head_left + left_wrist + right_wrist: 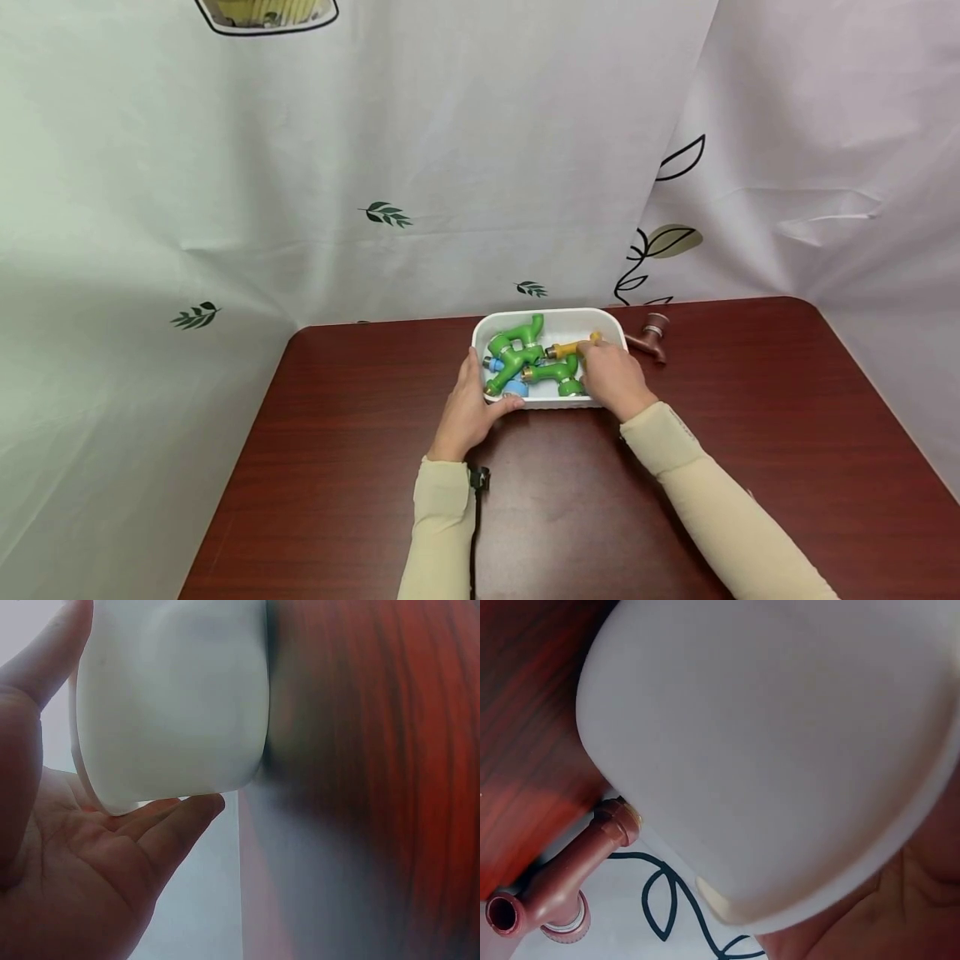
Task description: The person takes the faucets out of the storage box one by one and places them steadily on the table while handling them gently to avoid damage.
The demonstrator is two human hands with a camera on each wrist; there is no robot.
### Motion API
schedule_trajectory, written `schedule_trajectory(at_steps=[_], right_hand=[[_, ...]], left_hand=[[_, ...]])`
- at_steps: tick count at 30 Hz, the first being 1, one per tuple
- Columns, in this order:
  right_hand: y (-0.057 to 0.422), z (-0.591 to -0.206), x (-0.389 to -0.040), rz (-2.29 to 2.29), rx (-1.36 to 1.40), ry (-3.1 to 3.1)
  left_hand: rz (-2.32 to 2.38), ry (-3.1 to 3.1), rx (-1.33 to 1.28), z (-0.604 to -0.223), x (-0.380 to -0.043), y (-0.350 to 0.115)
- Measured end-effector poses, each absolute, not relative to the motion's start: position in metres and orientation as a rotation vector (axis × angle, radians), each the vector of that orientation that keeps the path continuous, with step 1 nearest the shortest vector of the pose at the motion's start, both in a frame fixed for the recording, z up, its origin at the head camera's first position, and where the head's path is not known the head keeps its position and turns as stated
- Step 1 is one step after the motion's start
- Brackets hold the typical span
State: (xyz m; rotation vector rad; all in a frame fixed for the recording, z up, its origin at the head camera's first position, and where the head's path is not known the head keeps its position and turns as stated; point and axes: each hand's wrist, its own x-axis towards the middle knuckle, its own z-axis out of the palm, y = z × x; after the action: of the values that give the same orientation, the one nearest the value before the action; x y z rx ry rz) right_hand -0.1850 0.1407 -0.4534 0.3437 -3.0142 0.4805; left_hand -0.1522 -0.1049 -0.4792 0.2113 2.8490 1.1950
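Observation:
A white plastic tub stands on the table with several plastic taps in it. My left hand holds the tub at its left front corner, thumb along the front wall and fingers along the left side; the left wrist view shows the tub between them. Over the right end, my right hand reaches in and pinches a yellow tap. Green taps lie left of and below it, partly covering blue taps. In the right wrist view, the tub wall hides my right fingertips.
A brown tap lies on the table just right of the tub; it also shows in the right wrist view, close by the tub wall. The dark red wooden table ends at a white curtain with leaf prints behind the tub.

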Motion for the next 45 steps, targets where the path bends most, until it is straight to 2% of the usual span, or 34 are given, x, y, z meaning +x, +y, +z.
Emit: schedule_trajectory(at_steps=[45], right_hand=[[0.141,-0.463,-0.187,0.570,0.363,-2.872]], left_hand=[[1.207,2.855,0.215,-0.478,-0.152,-0.104]])
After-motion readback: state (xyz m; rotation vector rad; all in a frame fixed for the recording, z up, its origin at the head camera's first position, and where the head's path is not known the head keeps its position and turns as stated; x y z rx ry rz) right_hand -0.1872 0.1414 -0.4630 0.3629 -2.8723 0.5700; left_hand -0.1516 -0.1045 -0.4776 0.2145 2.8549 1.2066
